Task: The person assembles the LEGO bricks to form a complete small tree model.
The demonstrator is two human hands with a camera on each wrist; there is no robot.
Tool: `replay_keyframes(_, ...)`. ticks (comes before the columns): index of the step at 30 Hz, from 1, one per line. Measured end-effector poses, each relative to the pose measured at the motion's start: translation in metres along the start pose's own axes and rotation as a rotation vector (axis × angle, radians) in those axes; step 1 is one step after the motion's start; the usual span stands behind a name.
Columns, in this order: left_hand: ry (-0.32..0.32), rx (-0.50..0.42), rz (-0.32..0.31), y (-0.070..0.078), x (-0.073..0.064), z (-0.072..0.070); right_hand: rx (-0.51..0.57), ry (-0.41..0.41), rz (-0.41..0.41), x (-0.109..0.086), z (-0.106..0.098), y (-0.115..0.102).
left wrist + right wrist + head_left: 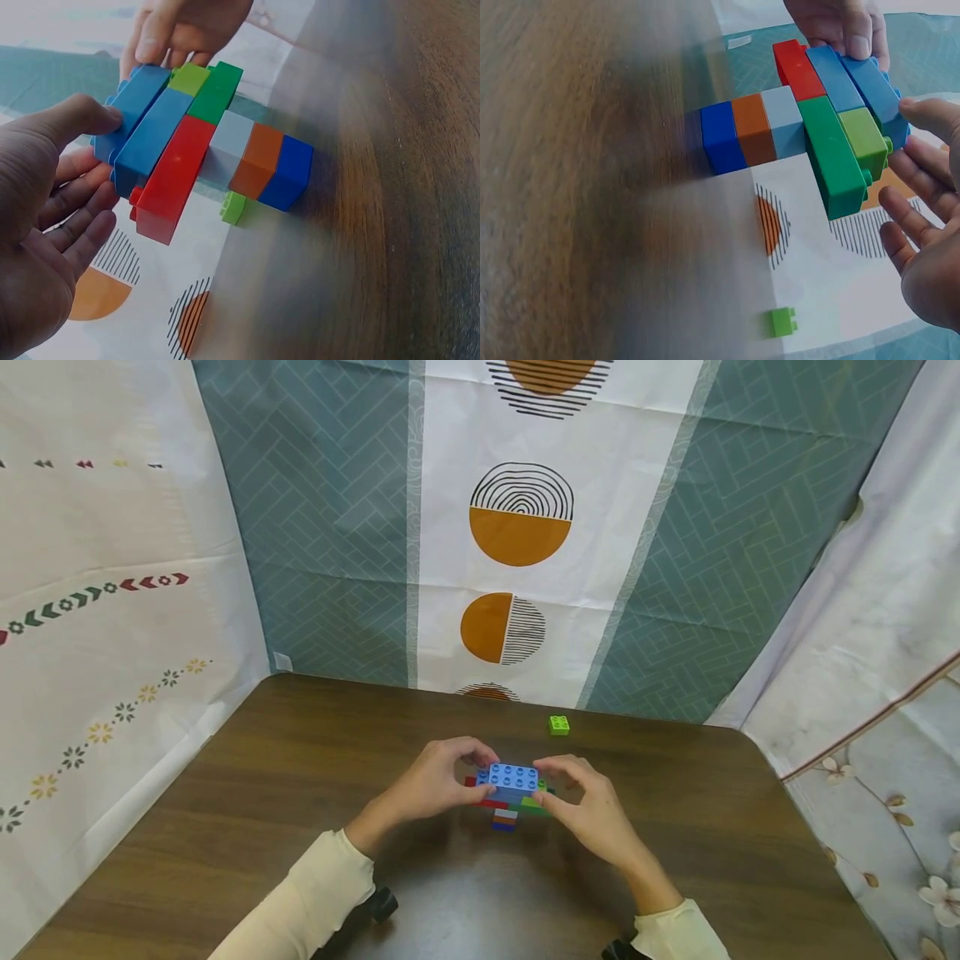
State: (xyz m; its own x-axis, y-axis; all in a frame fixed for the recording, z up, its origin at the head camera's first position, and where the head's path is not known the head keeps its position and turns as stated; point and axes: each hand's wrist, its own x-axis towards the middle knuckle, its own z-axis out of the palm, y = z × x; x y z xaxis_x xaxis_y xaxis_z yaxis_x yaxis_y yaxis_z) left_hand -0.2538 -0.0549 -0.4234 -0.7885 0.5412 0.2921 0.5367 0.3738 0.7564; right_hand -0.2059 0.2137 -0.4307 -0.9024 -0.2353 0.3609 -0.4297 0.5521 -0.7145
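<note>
A tower of toy building bricks stands on the table. A dark blue brick (289, 174) forms its base, with an orange brick (257, 161) and a pale grey-white brick (227, 150) stacked above. Over these sit a red brick (176, 176) and a green brick (831, 161) end to end. Higher up are a blue brick (834, 79) and a lime brick (865, 142), topped by another blue brick (513, 777). My left hand (435, 781) pinches the top blue brick at its left end. My right hand (588, 810) holds the same brick at its right end, thumb toward me.
A small loose lime brick (558, 725) lies behind the tower, near the back edge of the brown wooden table (337, 727). Patterned cloths hang at the back (330, 527) and along both sides of the table.
</note>
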Motion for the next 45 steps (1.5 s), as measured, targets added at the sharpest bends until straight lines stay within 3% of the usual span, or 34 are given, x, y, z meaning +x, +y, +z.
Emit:
replay_keyframes(11,-0.022,-0.008,0.021,-0.0010,0.0016,-0.0015,0.004,0.008,-0.017,0.0020,0.0008,-0.0008)
replay_keyframes(21,-0.036,-0.032,0.023,-0.0029,0.0041,-0.0035,0.028,-0.020,0.044,0.0048,-0.0005,-0.0013)
replay_keyframes(45,-0.046,-0.039,0.024,-0.0047,0.0010,-0.0043,0.027,-0.045,0.035,0.0065,0.0011,0.0013)
